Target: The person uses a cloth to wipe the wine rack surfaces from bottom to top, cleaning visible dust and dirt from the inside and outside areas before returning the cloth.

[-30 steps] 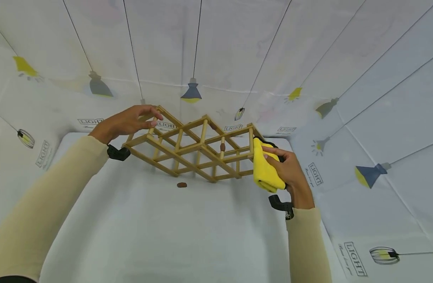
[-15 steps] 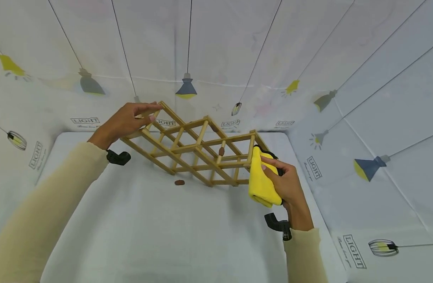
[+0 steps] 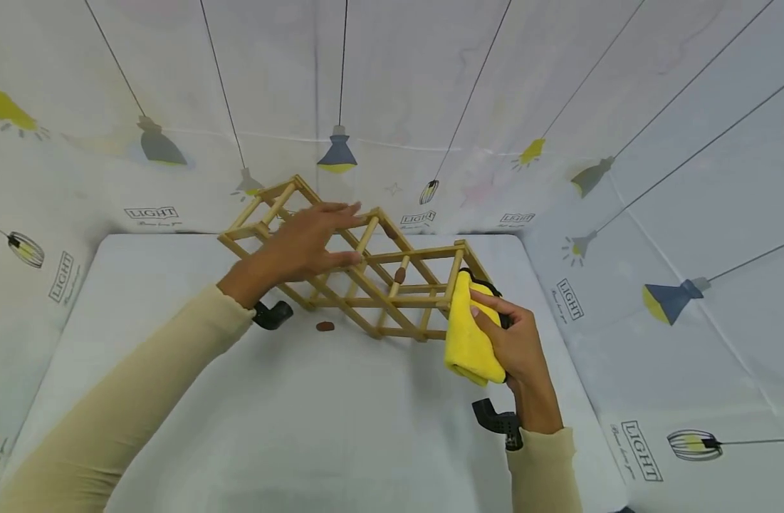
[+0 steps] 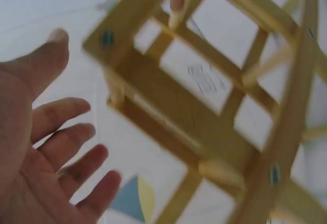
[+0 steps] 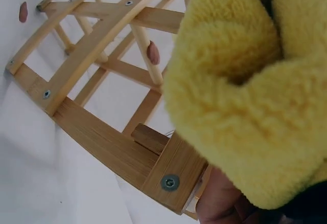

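A wooden lattice rack (image 3: 424, 252), with crossed slats and round rods, stands tilted at the back of the white table. My left hand (image 3: 302, 246) hovers over its left-middle part with fingers spread. The left wrist view shows that hand (image 4: 46, 142) apart from the rack (image 4: 179, 106), holding nothing. At the rack's right end, my right hand (image 3: 520, 342) grips a folded yellow cloth (image 3: 471, 345) with a black edge. The cloth (image 5: 230, 91) lies against the end bar, and fingers (image 5: 219, 198) show beneath it by the corner screw. Most of the right hand is hidden there.
One small brown piece (image 3: 325, 326) lies on the white table (image 3: 366, 427) in front of the rack. Another brown piece (image 3: 400, 275) sits at a rod inside the rack. White sheeting (image 3: 404, 92) printed with lamps surrounds the table.
My left hand has left the rack's left end and shifted right above its middle. My right hand, with the cloth, has moved slightly nearer, and the rack's right end has swung the same way.
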Motion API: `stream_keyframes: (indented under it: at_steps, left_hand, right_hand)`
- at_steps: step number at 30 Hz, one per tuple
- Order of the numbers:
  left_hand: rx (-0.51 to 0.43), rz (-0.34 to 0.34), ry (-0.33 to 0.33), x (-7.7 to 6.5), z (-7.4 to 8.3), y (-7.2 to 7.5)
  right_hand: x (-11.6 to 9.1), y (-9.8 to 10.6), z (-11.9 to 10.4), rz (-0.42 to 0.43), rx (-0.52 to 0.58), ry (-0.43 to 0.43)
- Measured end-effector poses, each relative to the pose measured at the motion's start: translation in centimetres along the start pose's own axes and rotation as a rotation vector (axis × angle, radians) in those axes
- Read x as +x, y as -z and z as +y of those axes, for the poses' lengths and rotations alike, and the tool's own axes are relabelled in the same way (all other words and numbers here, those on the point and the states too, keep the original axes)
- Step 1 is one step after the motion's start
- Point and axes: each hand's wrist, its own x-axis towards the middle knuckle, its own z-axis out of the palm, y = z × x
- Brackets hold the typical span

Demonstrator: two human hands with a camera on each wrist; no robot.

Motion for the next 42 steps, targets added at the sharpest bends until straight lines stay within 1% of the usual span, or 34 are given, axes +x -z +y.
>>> stream_keyframes:
  at_steps: [2, 3, 5, 7, 10, 12, 13, 14, 16, 18, 20, 22, 24, 27, 30, 31, 32, 34, 36, 38, 39, 40, 42]
  left_hand:
    - [-0.027, -0.056, -0.033, 0.5, 0.6, -1.1]
    - [-0.038, -0.073, -0.034, 0.6, 0.8, -1.4]
    - [-0.048, -0.091, -0.03, 0.5, 0.7, -2.0]
    - [-0.048, -0.093, -0.026, 0.5, 0.5, -2.2]
    - [-0.072, -0.108, -0.036, 0.5, 0.3, -2.1]
    - [-0.081, -0.12, -0.037, 0.7, 0.3, -1.9]
    - [-0.085, -0.125, -0.034, 0.7, 0.3, -1.8]
    - [-0.084, -0.127, -0.029, 0.8, 0.4, -1.8]
    - [-0.074, -0.121, -0.011, 0.7, 0.6, -1.7]
    - [-0.054, -0.105, 0.004, 0.6, 0.8, -1.7]
    - [-0.038, -0.084, 0.023, 0.5, 1.0, -1.8]
    - [-0.027, -0.063, 0.04, 0.5, 1.1, -2.0]
    - [-0.02, -0.047, 0.058, 0.4, 1.2, -2.2]
    - [-0.005, -0.03, 0.06, 0.3, 1.4, -2.5]
    - [0.013, -0.01, 0.047, 0.1, 1.5, -2.6]
    - [0.018, 0.001, 0.045, 0.0, 1.6, -2.7]
    - [0.016, 0.012, 0.049, 0.0, 1.7, -2.7]
    - [0.007, 0.034, 0.062, -0.2, 2.0, -2.7]
    - [-0.002, 0.055, 0.083, -0.3, 2.2, -2.8]
    - [-0.008, 0.07, 0.098, -0.4, 2.4, -2.9]
    - [-0.004, 0.074, 0.099, -0.4, 2.4, -3.0]
    - [0.003, 0.079, 0.102, -0.5, 2.4, -3.0]
    - [0.019, 0.087, 0.094, -0.5, 2.2, -3.1]
  right_hand:
    - [-0.1, -0.2, 0.1, -0.009, 0.006, -0.007]
    - [-0.1, -0.2, 0.2, -0.017, 0.0, -0.011]
    - [-0.2, -0.1, 0.5, -0.032, -0.019, -0.023]
    - [-0.4, 0.4, 0.8, -0.032, -0.062, -0.035]
    - [-1.0, 1.6, 1.0, 0.017, -0.147, -0.042]
    - [-1.5, 2.1, 0.7, 0.086, -0.161, -0.012]
    - [-1.7, 2.1, 0.5, 0.123, -0.14, 0.013]
    - [-1.9, 2.1, 0.2, 0.152, -0.096, 0.039]
    - [-2.3, 1.5, -0.6, 0.181, 0.011, 0.104]
    - [-2.5, 0.6, -1.1, 0.162, 0.08, 0.136]
    - [-2.6, -0.2, -1.3, 0.106, 0.081, 0.122]
    - [-2.7, -0.6, -0.9, 0.07, 0.017, 0.084]
    - [-2.7, -0.1, -0.1, 0.052, -0.07, 0.035]
    - [-2.8, 1.9, 1.1, 0.027, -0.173, -0.04]
    - [-2.9, 4.0, 1.6, -0.012, -0.277, -0.056]
    - [-2.8, 4.5, 1.6, -0.006, -0.305, -0.042]
    - [-2.7, 4.9, 1.6, 0.02, -0.32, -0.01]
    - [-2.2, 5.3, 1.1, 0.116, -0.326, 0.054]
    - [-1.5, 5.1, 0.6, 0.213, -0.316, 0.121]
    - [-0.5, 4.8, 0.3, 0.269, -0.324, 0.18]
    - [-0.1, 4.6, 0.2, 0.265, -0.353, 0.186]
    - [0.5, 4.4, 0.3, 0.236, -0.387, 0.187]
    - [1.3, 4.6, 0.4, 0.145, -0.451, 0.154]
